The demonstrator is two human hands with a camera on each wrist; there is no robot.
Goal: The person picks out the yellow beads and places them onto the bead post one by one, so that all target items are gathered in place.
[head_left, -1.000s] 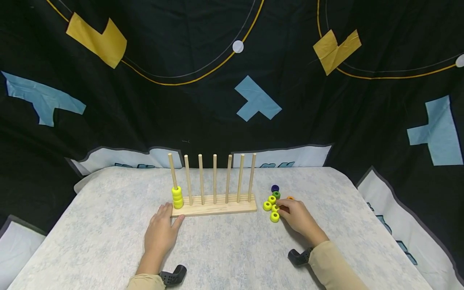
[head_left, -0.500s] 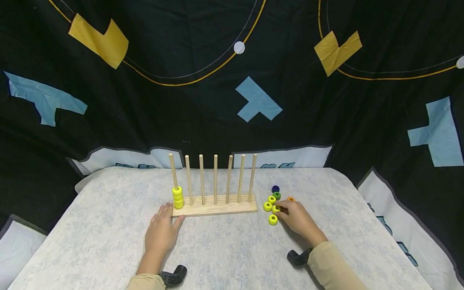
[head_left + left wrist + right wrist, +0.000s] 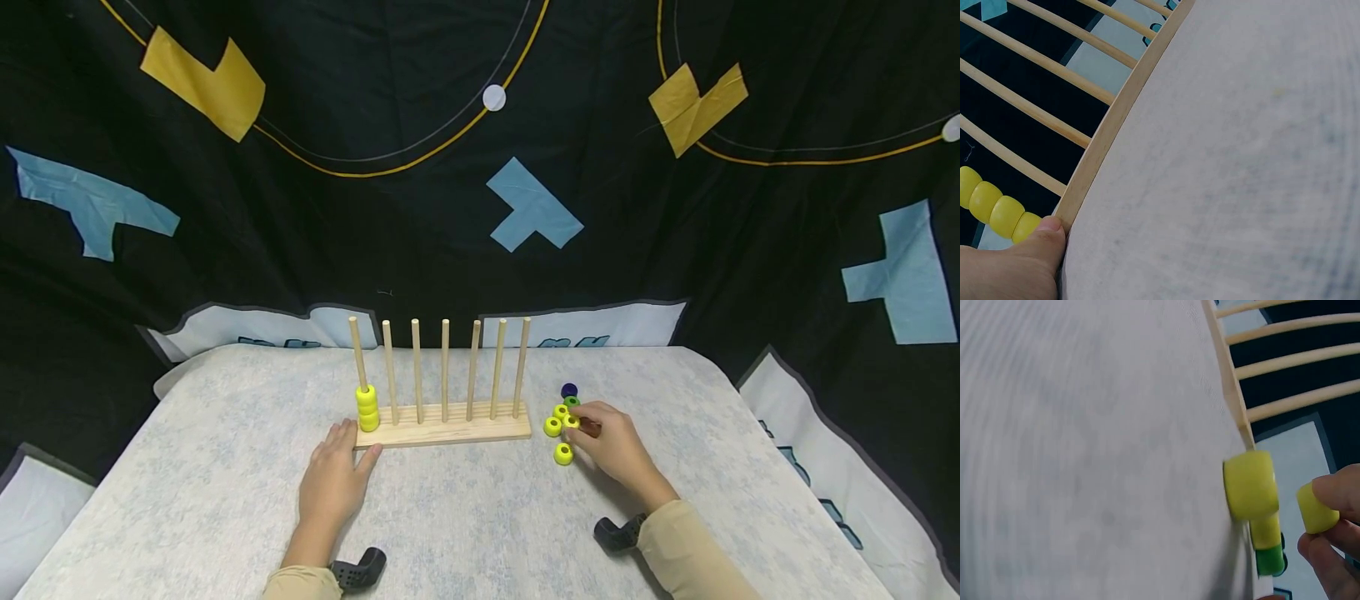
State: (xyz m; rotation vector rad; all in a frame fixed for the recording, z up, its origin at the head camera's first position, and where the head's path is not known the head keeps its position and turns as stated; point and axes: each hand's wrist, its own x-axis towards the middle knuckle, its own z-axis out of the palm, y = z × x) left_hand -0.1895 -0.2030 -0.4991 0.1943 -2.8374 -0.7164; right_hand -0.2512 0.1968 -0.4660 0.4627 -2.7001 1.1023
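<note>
My left hand (image 3: 333, 479) holds the left end of a wooden peg rack (image 3: 450, 433), its thumb (image 3: 1050, 234) against the base's front edge. A short stack of yellow beads (image 3: 367, 408) sits on the leftmost peg; the other pegs stand bare. Off the rack's right end, my right hand (image 3: 615, 446) pinches a yellow bead (image 3: 1316, 509) between thumb and fingers. The right wrist view shows that bead raised off the cloth. Beside this hand lie loose yellow beads (image 3: 552, 427), a green bead (image 3: 572, 401) and a dark blue bead (image 3: 569, 390).
One loose yellow bead (image 3: 563, 453) lies nearer to me than the others. A pale mottled cloth (image 3: 465, 525) covers the table. Behind it hangs a black curtain (image 3: 375, 242) with yellow and blue shapes. Black wrist devices (image 3: 360, 569) are strapped at both sleeves.
My right hand has taken a yellow bead from the group and raised it slightly. The nearest yellow bead shifted a little left and toward me. An orange bead is now hidden behind the hand.
</note>
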